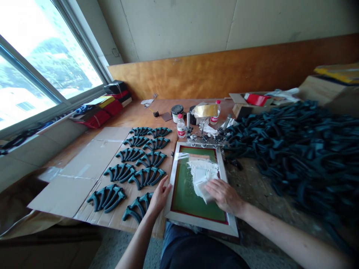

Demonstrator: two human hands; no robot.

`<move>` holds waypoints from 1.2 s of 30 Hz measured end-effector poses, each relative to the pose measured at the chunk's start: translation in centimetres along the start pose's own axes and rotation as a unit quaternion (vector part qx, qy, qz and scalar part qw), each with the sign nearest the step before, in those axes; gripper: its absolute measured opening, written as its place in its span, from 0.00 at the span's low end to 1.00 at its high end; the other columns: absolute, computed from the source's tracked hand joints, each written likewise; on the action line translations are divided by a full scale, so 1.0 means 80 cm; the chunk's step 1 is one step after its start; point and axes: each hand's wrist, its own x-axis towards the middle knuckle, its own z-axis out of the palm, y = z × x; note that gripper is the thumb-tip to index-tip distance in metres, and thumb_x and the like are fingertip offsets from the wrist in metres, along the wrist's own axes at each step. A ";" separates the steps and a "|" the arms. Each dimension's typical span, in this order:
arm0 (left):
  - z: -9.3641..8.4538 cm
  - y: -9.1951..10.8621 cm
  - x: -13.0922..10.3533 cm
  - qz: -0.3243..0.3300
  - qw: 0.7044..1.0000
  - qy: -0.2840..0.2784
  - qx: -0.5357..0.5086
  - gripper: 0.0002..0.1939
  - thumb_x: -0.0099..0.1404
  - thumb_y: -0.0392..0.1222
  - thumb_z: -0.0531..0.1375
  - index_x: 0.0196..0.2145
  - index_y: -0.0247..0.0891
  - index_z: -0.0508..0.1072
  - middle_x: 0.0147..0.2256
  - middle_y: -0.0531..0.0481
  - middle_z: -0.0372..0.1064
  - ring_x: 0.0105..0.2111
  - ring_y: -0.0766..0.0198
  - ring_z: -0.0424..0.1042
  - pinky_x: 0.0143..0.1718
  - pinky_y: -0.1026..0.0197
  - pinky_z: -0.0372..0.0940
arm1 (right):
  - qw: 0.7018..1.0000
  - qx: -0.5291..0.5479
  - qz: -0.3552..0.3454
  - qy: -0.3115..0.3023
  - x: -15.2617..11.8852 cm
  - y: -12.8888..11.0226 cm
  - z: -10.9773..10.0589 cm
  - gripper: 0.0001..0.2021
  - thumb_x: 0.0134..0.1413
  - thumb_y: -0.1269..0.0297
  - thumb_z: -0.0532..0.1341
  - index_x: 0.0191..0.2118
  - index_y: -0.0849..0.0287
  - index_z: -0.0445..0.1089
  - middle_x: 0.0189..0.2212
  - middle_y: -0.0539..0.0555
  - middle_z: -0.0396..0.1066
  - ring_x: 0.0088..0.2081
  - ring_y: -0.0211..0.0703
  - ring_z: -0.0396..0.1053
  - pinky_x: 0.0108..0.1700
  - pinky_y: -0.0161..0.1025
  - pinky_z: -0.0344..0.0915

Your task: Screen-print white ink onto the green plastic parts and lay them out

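The screen (183,196) is green edged with red, the cloth (199,175) white, pieces (280,142) dark teal.

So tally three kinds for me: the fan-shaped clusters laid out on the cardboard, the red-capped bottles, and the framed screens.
Fan-shaped clusters of dark green curved pieces: 10
Red-capped plastic bottles: 2
Framed screen: 1
Total: 13

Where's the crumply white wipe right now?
In the head view, the white wipe is just right of centre, lying on the green framed screen, with the right hand on its near end.
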 end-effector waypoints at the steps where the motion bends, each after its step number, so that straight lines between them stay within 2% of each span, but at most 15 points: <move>1: 0.000 0.000 0.000 -0.001 1.000 -0.001 -0.002 0.39 0.57 0.61 0.59 0.61 0.39 0.61 0.27 0.52 0.71 0.28 0.59 0.70 0.33 0.60 0.64 | 1.000 0.005 -0.014 -0.001 -0.006 -0.003 0.001 0.18 0.52 0.78 0.49 0.42 0.60 0.73 0.38 0.58 0.73 0.42 0.47 0.67 0.46 0.45 0.63; 3: 0.000 -0.001 0.001 -0.001 1.000 -0.004 -0.006 0.38 0.57 0.61 0.59 0.61 0.38 0.62 0.27 0.52 0.71 0.28 0.59 0.70 0.32 0.60 0.64 | 0.999 0.020 -0.010 -0.031 -0.008 -0.002 -0.004 0.14 0.54 0.75 0.52 0.40 0.58 0.73 0.37 0.56 0.73 0.41 0.47 0.67 0.46 0.45 0.63; 6: -0.003 0.000 0.002 -0.002 1.000 -0.021 -0.023 0.40 0.58 0.61 0.59 0.61 0.37 0.60 0.27 0.51 0.71 0.28 0.60 0.70 0.31 0.60 0.64 | 0.996 0.025 0.067 -0.049 0.023 0.015 -0.018 0.08 0.56 0.68 0.59 0.41 0.55 0.72 0.35 0.54 0.73 0.40 0.48 0.67 0.44 0.44 0.64; 9: -0.012 0.019 -0.002 -0.014 0.996 -0.057 -0.068 0.44 0.56 0.61 0.61 0.63 0.38 0.55 0.28 0.51 0.72 0.27 0.60 0.71 0.30 0.60 0.65 | 0.988 -0.003 0.153 -0.006 0.072 0.042 -0.032 0.22 0.53 0.64 0.64 0.55 0.54 0.66 0.40 0.55 0.74 0.41 0.48 0.68 0.44 0.43 0.65; 12: -0.023 0.062 -0.012 0.001 0.993 -0.063 -0.098 0.39 0.55 0.62 0.61 0.59 0.37 0.63 0.30 0.51 0.73 0.29 0.61 0.71 0.30 0.62 0.64 | 0.976 -0.047 0.210 0.045 0.096 0.075 -0.056 0.30 0.54 0.59 0.63 0.62 0.54 0.58 0.37 0.55 0.74 0.40 0.50 0.68 0.42 0.43 0.65; 16: -0.028 0.137 -0.015 0.066 0.990 -0.003 -0.125 0.30 0.60 0.66 0.53 0.42 0.37 0.75 0.27 0.52 0.71 0.25 0.66 0.68 0.27 0.65 0.62 | 0.936 -0.017 0.319 0.149 0.059 0.121 -0.082 0.21 0.59 0.52 0.55 0.53 0.59 0.67 0.33 0.56 0.73 0.35 0.47 0.70 0.38 0.41 0.65; 19: -0.020 0.195 0.002 0.156 0.963 0.018 -0.219 0.28 0.61 0.66 0.52 0.42 0.37 0.73 0.34 0.49 0.74 0.31 0.64 0.72 0.30 0.64 0.65 | 0.919 0.047 0.382 0.092 0.007 0.130 -0.059 0.17 0.58 0.50 0.54 0.39 0.58 0.71 0.31 0.56 0.73 0.32 0.47 0.70 0.34 0.40 0.64; 22: -0.010 0.245 0.024 0.206 0.943 0.009 -0.260 0.28 0.61 0.65 0.54 0.42 0.37 0.71 0.35 0.46 0.74 0.36 0.61 0.73 0.29 0.65 0.67 | 0.933 0.071 0.352 0.021 -0.029 0.100 -0.003 0.15 0.54 0.49 0.58 0.30 0.56 0.70 0.29 0.55 0.72 0.33 0.48 0.70 0.36 0.40 0.65; 24: -0.001 0.261 0.030 0.217 0.938 0.025 -0.271 0.28 0.60 0.66 0.53 0.41 0.37 0.71 0.34 0.46 0.73 0.36 0.61 0.73 0.28 0.66 0.66 | 0.946 0.051 0.321 0.000 -0.039 0.073 0.031 0.13 0.53 0.51 0.60 0.29 0.57 0.68 0.31 0.56 0.71 0.36 0.49 0.69 0.40 0.41 0.64; 26: 0.014 0.253 0.026 0.225 0.930 0.071 -0.283 0.28 0.61 0.65 0.54 0.44 0.38 0.70 0.36 0.47 0.74 0.37 0.62 0.73 0.28 0.66 0.67 | 0.948 0.028 0.316 -0.024 -0.038 0.050 0.050 0.10 0.54 0.57 0.60 0.28 0.57 0.65 0.32 0.57 0.70 0.37 0.48 0.69 0.40 0.41 0.63; 28: 0.036 0.219 0.009 0.187 0.939 0.077 -0.277 0.28 0.60 0.64 0.56 0.46 0.37 0.70 0.37 0.45 0.74 0.36 0.62 0.74 0.28 0.66 0.66 | 0.936 0.027 0.350 -0.033 -0.031 0.034 0.053 0.07 0.57 0.62 0.58 0.29 0.57 0.63 0.29 0.55 0.69 0.33 0.46 0.68 0.36 0.39 0.62; 30: 0.065 0.167 -0.018 0.067 0.971 -0.019 -0.227 0.31 0.57 0.64 0.59 0.44 0.33 0.72 0.38 0.39 0.75 0.34 0.58 0.75 0.26 0.64 0.66 | 0.921 0.041 0.387 -0.002 -0.022 0.014 0.046 0.07 0.60 0.63 0.56 0.31 0.57 0.61 0.27 0.53 0.68 0.30 0.44 0.68 0.33 0.38 0.61; 32: 0.094 0.114 -0.048 -0.084 0.970 -0.151 -0.170 0.35 0.53 0.65 0.61 0.46 0.32 0.73 0.43 0.34 0.75 0.38 0.50 0.76 0.25 0.61 0.68 | 0.920 0.044 0.386 0.060 -0.011 -0.017 0.038 0.07 0.62 0.62 0.54 0.32 0.56 0.61 0.28 0.53 0.68 0.31 0.44 0.68 0.33 0.39 0.62; 34: 0.116 0.075 -0.074 -0.142 0.952 -0.171 -0.212 0.33 0.55 0.65 0.60 0.48 0.36 0.72 0.47 0.36 0.73 0.44 0.50 0.74 0.30 0.59 0.70 | 0.942 0.050 0.317 0.095 0.002 -0.053 0.034 0.06 0.62 0.63 0.55 0.33 0.57 0.61 0.31 0.54 0.68 0.35 0.45 0.68 0.38 0.40 0.64; 36: 0.122 0.054 -0.087 -0.150 0.941 -0.124 -0.277 0.30 0.56 0.64 0.60 0.45 0.36 0.72 0.43 0.39 0.74 0.42 0.54 0.75 0.32 0.60 0.70 | 0.974 0.077 0.201 0.074 0.009 -0.075 0.030 0.03 0.60 0.64 0.57 0.35 0.57 0.64 0.34 0.54 0.69 0.39 0.46 0.67 0.43 0.43 0.64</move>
